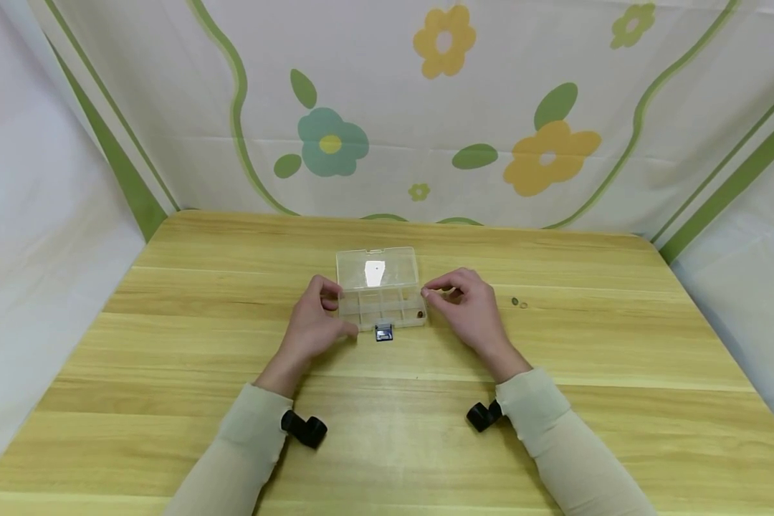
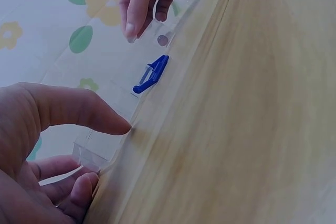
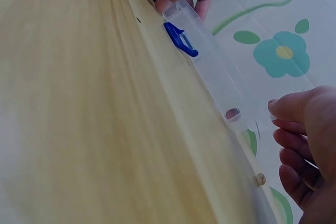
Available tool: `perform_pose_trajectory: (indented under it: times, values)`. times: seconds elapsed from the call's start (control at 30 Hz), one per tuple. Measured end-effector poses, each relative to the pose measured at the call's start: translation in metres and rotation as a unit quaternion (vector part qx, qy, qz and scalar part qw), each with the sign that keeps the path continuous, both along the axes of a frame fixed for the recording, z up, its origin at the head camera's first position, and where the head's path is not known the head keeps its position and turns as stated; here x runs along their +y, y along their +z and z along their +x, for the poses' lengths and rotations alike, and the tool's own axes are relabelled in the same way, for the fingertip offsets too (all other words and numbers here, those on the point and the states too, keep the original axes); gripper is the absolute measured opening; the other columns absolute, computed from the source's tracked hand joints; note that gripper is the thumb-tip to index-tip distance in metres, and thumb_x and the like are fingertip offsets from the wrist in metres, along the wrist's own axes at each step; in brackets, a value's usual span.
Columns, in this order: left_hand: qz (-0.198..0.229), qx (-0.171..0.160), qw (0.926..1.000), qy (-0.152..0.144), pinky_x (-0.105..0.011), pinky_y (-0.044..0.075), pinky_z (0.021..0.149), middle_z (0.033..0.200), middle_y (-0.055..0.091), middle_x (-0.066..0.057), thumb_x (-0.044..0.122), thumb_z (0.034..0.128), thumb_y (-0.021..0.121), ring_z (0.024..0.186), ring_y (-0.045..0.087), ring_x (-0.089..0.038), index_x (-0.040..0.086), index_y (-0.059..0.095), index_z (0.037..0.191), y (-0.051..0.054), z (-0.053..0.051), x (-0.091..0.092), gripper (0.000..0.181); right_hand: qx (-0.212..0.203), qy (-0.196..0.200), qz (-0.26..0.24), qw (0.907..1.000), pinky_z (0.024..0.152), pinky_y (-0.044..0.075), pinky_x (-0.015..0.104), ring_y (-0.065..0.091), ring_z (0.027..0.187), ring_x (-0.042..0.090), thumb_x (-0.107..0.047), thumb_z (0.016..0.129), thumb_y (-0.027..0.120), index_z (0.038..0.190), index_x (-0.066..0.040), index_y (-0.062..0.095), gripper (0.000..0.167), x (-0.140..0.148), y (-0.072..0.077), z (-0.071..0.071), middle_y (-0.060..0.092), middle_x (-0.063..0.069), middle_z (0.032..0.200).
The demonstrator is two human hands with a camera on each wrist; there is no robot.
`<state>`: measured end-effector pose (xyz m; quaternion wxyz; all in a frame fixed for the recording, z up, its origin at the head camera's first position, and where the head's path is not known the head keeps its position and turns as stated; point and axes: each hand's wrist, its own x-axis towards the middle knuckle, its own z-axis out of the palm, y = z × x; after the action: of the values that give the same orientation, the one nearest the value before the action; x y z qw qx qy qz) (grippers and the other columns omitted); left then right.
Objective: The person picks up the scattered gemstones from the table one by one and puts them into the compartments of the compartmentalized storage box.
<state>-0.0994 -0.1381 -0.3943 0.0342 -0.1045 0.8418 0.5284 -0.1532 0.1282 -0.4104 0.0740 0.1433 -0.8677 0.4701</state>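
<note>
At the clear rectangular plastic box (image 1: 382, 289), my left grip (image 1: 314, 319) clasps one end; whether my bent right grip (image 1: 469, 307) pinches anything I cannot tell; a small dark disc (image 1: 514, 301) lies beyond.

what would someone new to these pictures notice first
Probably the open, clear plastic compartment box on the pale wooden table, with its bright blue plastic latch at the near edge. The left hand holds its left end; the right hand is at its right end. Behind hangs a white cloth printed with large flowers.
</note>
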Motion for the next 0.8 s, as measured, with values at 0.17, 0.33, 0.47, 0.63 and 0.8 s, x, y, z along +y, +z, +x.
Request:
perform_pose_trajectory:
  times: [0.17,0.33,0.47,0.63,0.8]
  values:
    - [-0.001,-0.003,1.0,0.0,-0.046,0.048,0.101,0.13,0.061,-0.017,-0.006,0.0672,0.084,0.12,0.055,-0.033,0.009,0.054,0.13,0.0005,-0.0008,0.0008,0.071,0.0,0.006,0.004,1.0,0.09,0.055,0.039,0.063,0.102,0.021,-0.021,0.096,0.082,0.104,-0.016,0.084,0.009,-0.0048,-0.0002,0.0027,0.075,0.003,0.105]
    - [0.002,-0.006,1.0,0.001,-0.045,0.048,0.1,0.13,0.06,-0.017,-0.006,0.0667,0.083,0.12,0.054,-0.033,0.009,0.053,0.131,0.0005,-0.001,0.0016,0.072,-0.006,0.007,0.006,0.9999,0.089,0.054,0.037,0.063,0.101,0.021,-0.02,0.096,0.082,0.103,-0.016,0.083,0.009,-0.0066,0.0013,0.0048,0.075,0.003,0.106]
    - [0.004,-0.006,1.0,0.001,-0.046,0.048,0.101,0.131,0.06,-0.017,-0.006,0.0667,0.083,0.121,0.055,-0.033,0.009,0.053,0.13,0.0,-0.001,0.0011,0.072,-0.009,0.007,0.007,0.9999,0.088,0.054,0.036,0.063,0.1,0.02,-0.021,0.096,0.082,0.103,-0.017,0.083,0.008,-0.007,0.0005,0.0046,0.075,0.002,0.106]
    - [0.008,-0.005,1.0,0.001,-0.046,0.048,0.102,0.133,0.059,-0.016,-0.006,0.0675,0.084,0.122,0.054,-0.032,0.008,0.053,0.131,-0.0013,-0.0011,0.0001,0.071,-0.019,0.009,0.003,0.9998,0.088,0.054,0.034,0.064,0.1,0.019,-0.022,0.096,0.082,0.102,-0.019,0.083,0.007,-0.0083,0.0009,0.0056,0.075,-0.001,0.106]
    - [0.006,-0.004,1.0,0.0,-0.046,0.048,0.101,0.133,0.059,-0.016,-0.005,0.0684,0.084,0.122,0.054,-0.032,0.009,0.053,0.131,-0.0019,-0.0013,-0.0002,0.071,-0.027,0.018,-0.004,0.9995,0.088,0.054,0.034,0.064,0.1,0.018,-0.022,0.095,0.083,0.102,-0.021,0.083,0.007,-0.0106,0.0025,0.0074,0.075,-0.002,0.106]
